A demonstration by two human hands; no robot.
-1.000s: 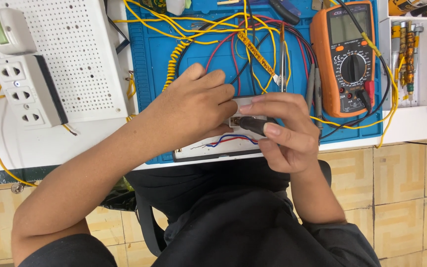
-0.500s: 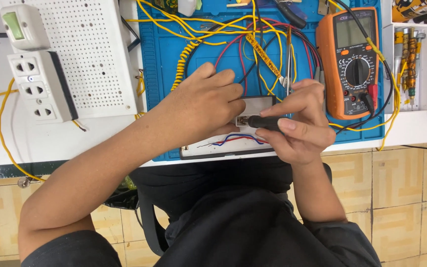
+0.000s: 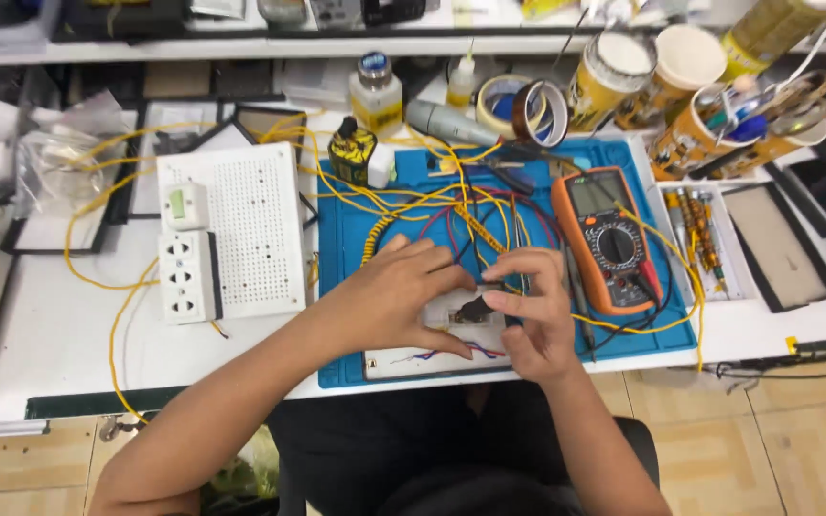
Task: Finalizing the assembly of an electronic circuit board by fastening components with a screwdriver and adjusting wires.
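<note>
— What have you got under your hands right there at the near edge of the bench?

— A flat white rectangular board (image 3: 432,358) with thin red and blue wires along its near side, lying on the blue work mat (image 3: 356,229). My left hand (image 3: 399,301) rests spread on top of it, fingers curved down and pressing, closed around nothing. My right hand (image 3: 532,311) pinches a small dark slim tool (image 3: 475,309) between thumb and fingers, its tip on the board just beside my left fingertips.

— And around that?

— Just right of my right hand lies the orange-cased multimeter with a round black dial (image 3: 609,239), on the same mat. A tangle of yellow, red and black wires (image 3: 461,205) runs over the mat beyond my knuckles. To the left, off the mat, sits a white perforated panel with a switch and sockets (image 3: 231,234).

— Farther back?

— A small yellow-and-black bottle (image 3: 351,153), a clear bottle with a metal cap (image 3: 376,96), rolls of tape (image 3: 518,105), and paper cups stuffed with tools (image 3: 709,124) at the back right.
</note>
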